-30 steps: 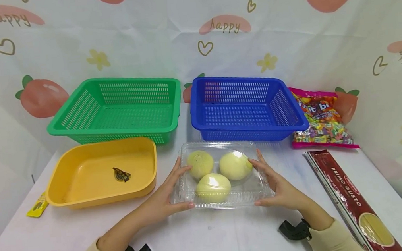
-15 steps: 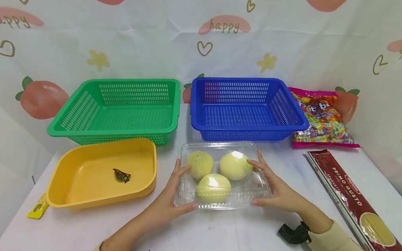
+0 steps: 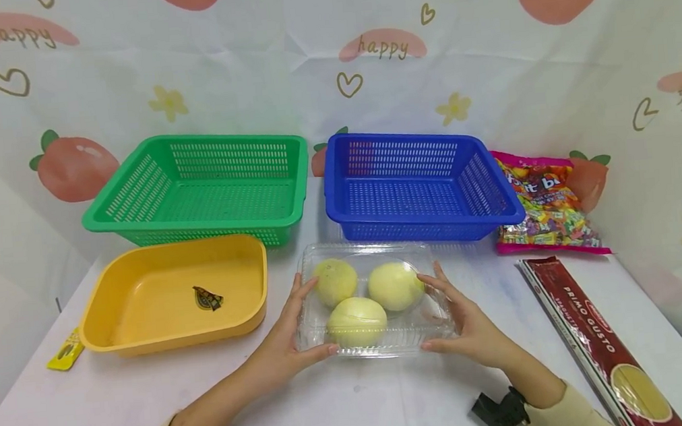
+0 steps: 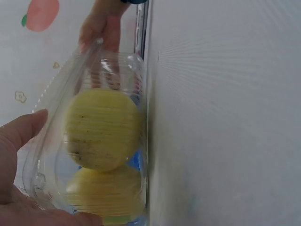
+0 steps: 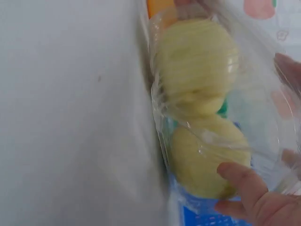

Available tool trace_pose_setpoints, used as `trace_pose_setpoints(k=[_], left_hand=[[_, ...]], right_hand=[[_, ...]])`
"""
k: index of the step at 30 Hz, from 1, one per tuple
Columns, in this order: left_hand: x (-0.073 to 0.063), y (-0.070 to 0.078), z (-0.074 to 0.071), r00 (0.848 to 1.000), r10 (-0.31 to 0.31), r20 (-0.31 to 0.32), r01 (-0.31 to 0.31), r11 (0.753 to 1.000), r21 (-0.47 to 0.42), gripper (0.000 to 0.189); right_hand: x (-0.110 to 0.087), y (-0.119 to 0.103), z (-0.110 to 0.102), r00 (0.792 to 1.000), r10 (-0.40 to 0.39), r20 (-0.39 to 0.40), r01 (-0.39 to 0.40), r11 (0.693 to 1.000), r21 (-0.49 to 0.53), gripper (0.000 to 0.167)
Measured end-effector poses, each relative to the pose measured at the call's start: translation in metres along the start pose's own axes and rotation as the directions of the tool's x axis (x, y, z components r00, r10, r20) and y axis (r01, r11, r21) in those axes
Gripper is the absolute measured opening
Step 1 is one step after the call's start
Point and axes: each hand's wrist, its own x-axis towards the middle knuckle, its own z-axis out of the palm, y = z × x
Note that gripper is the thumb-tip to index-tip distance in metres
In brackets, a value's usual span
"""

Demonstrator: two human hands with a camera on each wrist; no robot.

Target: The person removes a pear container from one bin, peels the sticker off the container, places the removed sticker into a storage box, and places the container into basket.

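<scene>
A clear plastic clamshell container (image 3: 412,332) is held level between both hands, low over the table or resting on it; the head view does not settle which. Inside are three round, pale-yellow fruits (image 3: 356,322). My left hand (image 3: 281,345) grips the container's left end, thumb at the near edge and fingers on the far side. At the other end my right hand (image 3: 474,330) grips in the same way. The left wrist view shows a yellow fruit (image 4: 103,129) through the ribbed plastic wall. In the right wrist view, fingers (image 5: 244,181) press on the wall beside another fruit (image 5: 207,155).
Behind stand a green basket (image 3: 196,224) and a blue basket (image 3: 427,222). Left is a yellow tub (image 3: 175,334) with a small dark packet (image 3: 207,298) in it, and a yellow sachet (image 3: 65,351) beside it. Right lie a candy bag (image 3: 550,208) and a spaghetti pack (image 3: 598,339).
The container and both hands have shifted slightly left. Both hands keep their hold, and the other things stay where they were.
</scene>
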Motion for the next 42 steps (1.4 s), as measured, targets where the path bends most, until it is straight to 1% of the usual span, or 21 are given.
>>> trace_pose_setpoints(k=[5,9,12,17,20,25,27,30,35,37,42], left_hand=[[-0.003,0.006,-0.001,1.000,0.009,-0.028,-0.010,1.000,-0.012,0.092],[-0.005,0.010,-0.002,1.000,0.002,-0.029,-0.003,0.999,-0.035,0.091],[-0.006,0.013,-0.004,1.000,-0.006,-0.029,0.005,0.999,-0.040,0.092],[-0.010,0.020,-0.008,0.999,0.007,-0.053,-0.008,1.000,-0.018,0.092],[-0.011,0.024,-0.012,0.997,0.025,-0.071,-0.025,1.000,-0.009,0.085],[-0.012,0.030,-0.017,0.994,0.061,-0.093,-0.064,0.998,-0.025,0.071],[-0.013,0.032,-0.020,0.991,0.081,-0.106,-0.083,0.996,-0.015,0.067],[-0.015,0.036,-0.025,0.986,0.106,-0.128,-0.103,0.994,0.028,0.061],[-0.016,0.044,-0.034,0.983,0.110,-0.144,-0.100,0.992,0.080,0.055],[-0.017,0.046,-0.037,0.982,0.119,-0.147,-0.106,0.990,0.089,0.055],[-0.015,0.053,-0.044,0.971,0.170,-0.169,-0.153,0.982,0.110,0.053]], right_hand=[[0.001,-0.013,0.001,0.999,-0.035,-0.023,0.038,0.989,0.145,0.078],[0.002,-0.019,0.002,0.997,-0.070,-0.034,0.075,0.981,0.181,0.075],[0.001,-0.022,0.003,0.997,-0.069,-0.045,0.076,0.982,0.173,0.073],[0.001,-0.031,0.004,0.996,-0.062,-0.064,0.071,0.987,0.145,0.070],[0.003,-0.037,0.003,0.996,-0.062,-0.068,0.071,0.988,0.136,0.066],[0.007,-0.048,0.003,0.994,-0.054,-0.090,0.063,0.993,0.101,0.053],[0.009,-0.052,0.003,0.994,-0.047,-0.100,0.056,0.995,0.087,0.050],[0.012,-0.059,0.004,0.994,-0.031,-0.103,0.040,0.995,0.089,0.048],[0.020,-0.067,0.007,0.994,-0.007,-0.109,0.015,0.997,0.078,0.045],[0.024,-0.070,0.007,0.994,-0.015,-0.110,0.023,0.997,0.074,0.044],[0.033,-0.077,0.006,0.993,-0.021,-0.119,0.029,0.997,0.068,0.042]])
